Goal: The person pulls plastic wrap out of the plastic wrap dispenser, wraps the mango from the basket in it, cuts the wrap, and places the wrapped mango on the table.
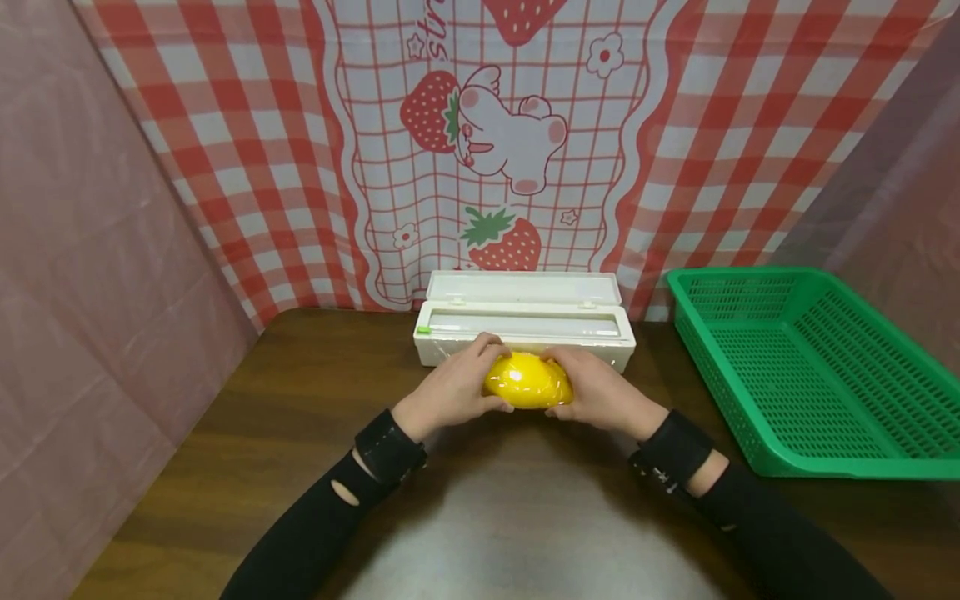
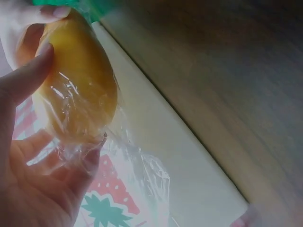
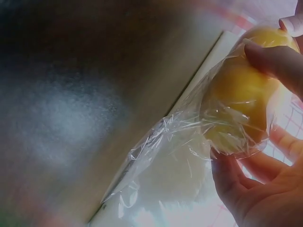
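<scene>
A smooth yellow oval fruit (image 1: 528,379), shaped like a mango, is held up in front of a white cling film dispenser (image 1: 517,344). Clear cling film (image 3: 184,116) covers the fruit, and loose film trails from it in both wrist views. My left hand (image 1: 452,392) grips its left end, thumb on the near side and fingers curled behind. On the opposite end, my right hand (image 1: 602,394) holds it the same way. The dispenser's lid (image 1: 525,288) stands raised, and a small green slider (image 1: 423,330) sits at its left front edge.
A green perforated basket (image 1: 757,417) stands to the right on the brown wooden table (image 1: 300,383). Behind the dispenser hangs a red checked strawberry cloth (image 1: 517,167). Pink cloth (image 1: 97,292) borders the left side.
</scene>
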Action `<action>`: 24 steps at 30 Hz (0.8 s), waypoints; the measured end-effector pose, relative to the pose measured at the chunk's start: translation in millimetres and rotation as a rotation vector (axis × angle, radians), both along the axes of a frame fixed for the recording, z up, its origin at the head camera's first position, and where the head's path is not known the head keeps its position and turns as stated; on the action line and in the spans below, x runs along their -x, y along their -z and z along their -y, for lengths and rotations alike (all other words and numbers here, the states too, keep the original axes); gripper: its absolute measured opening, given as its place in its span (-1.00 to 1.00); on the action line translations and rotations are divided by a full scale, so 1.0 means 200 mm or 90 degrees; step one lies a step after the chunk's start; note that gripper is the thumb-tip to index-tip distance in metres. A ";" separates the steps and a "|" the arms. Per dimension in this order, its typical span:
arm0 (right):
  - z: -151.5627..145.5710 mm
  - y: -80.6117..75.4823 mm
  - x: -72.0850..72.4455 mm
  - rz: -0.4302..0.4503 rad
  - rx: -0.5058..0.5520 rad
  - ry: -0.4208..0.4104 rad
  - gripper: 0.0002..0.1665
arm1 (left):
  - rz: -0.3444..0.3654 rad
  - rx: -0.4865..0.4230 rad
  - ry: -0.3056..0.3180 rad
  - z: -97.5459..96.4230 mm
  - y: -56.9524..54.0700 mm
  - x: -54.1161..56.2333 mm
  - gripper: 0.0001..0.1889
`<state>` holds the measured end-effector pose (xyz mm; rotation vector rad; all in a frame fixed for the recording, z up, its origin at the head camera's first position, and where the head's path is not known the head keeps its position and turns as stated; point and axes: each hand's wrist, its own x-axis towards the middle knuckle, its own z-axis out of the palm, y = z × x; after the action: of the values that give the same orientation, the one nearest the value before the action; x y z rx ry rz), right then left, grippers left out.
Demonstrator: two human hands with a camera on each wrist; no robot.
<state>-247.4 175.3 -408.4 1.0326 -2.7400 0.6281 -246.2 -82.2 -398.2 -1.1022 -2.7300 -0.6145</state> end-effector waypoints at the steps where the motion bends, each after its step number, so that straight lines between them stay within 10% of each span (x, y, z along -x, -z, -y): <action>1: 0.00 0.00 0.00 0.000 -0.001 0.001 -0.06 | -0.010 0.013 -0.007 0.00 0.00 0.00 -0.24; 9: 0.01 0.00 0.00 -0.001 -0.005 0.005 -0.07 | -0.128 0.093 -0.062 -0.02 -0.01 -0.05 -0.26; 24: -0.01 0.01 0.02 0.013 0.013 -0.006 -0.11 | -0.092 0.059 -0.052 -0.05 0.01 -0.06 -0.19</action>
<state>-251.5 177.7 -410.1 1.0402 -2.7428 0.6697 -233.4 -71.9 -399.7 -1.0052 -2.6872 -0.3848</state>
